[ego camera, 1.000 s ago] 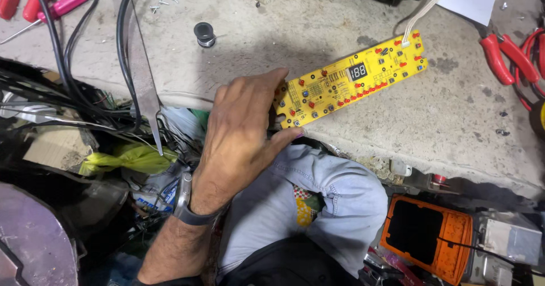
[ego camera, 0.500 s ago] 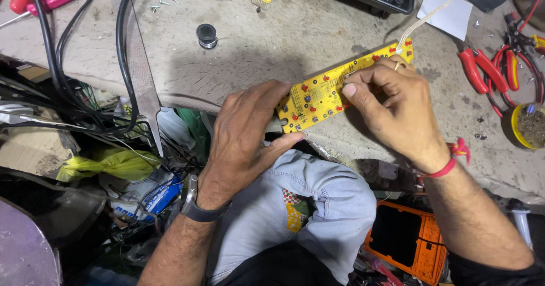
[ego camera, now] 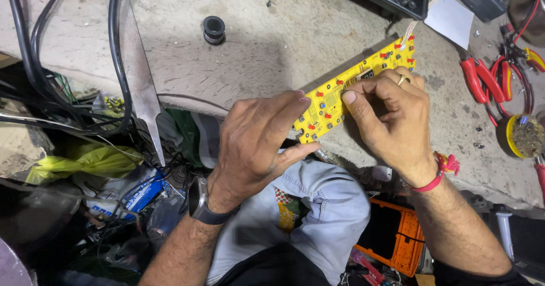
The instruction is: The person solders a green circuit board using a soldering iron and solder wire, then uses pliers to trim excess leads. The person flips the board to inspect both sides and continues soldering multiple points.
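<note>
we have the yellow circuit board (ego camera: 340, 95) off the desk (ego camera: 255, 64), past its near edge, our left hand (ego camera: 255, 144) pinching its lower end and our right hand (ego camera: 389, 115) closed around its middle. its ribbon cable (ego camera: 410, 31) is still attached. a white paper label (ego camera: 449, 19) lies near the far right corner; a blue-and-white packet (ego camera: 128, 198) sits below the desk.

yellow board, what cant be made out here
Head view:
- Middle of the yellow board: covered by the right hand.
- Its lower end: behind the left hand.
- Its parts: too small to tell.
- Red pliers: tips cut off by the top edge.
</note>
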